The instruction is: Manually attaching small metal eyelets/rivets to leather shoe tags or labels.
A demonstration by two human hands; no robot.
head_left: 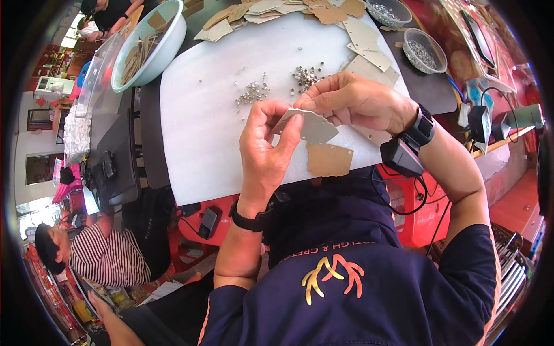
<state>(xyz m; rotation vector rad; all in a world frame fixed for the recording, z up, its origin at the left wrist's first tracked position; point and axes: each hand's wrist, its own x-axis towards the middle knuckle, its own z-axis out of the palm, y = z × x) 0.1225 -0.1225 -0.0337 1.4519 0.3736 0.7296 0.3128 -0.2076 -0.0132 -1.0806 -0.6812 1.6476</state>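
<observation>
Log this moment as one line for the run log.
left hand: pinches grey card piece | right hand: grips its top edge | below: brown card piece on white sheet | near: rivet piles

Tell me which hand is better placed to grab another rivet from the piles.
Right, probably. The right hand sits just below the rivet pile, pinching only the card piece edge; the left hand grips it from below, farther off.

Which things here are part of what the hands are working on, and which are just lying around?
In use: grey card piece held by left hand and right hand; small metal fasteners on the white mat; brown card piece.

Lying about: pale bowl, two clear tubs, phone.
</observation>
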